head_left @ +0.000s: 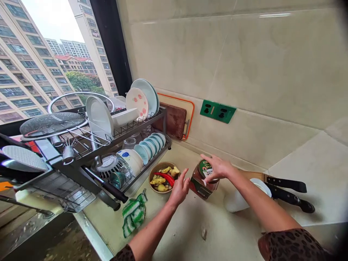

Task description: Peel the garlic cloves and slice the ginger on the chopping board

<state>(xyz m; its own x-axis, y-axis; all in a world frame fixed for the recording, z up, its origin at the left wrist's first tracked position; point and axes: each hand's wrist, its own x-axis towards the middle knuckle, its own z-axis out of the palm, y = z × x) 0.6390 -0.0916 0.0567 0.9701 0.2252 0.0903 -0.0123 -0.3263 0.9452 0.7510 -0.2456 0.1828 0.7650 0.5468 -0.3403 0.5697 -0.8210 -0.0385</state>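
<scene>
Green-lidded square jar [200,186], standing on the counter [225,235] near the ginger bowl [150,178], could tip if the right hand [219,168], fingers spread over the lid [203,166], pushes off-centre while the left hand [178,189], fingers parted, fails to brace it.

No words can be read with certainty. The print stands on a squat jar [201,190]: its green round lid [202,167] carries pale characters and a white panel [208,171] with dark lettering, all too small to make out and partly covered by the person's right hand [219,168]. The dark green side label [199,187] bears a small pale patch near its lower edge, its print likewise illegible.
</scene>
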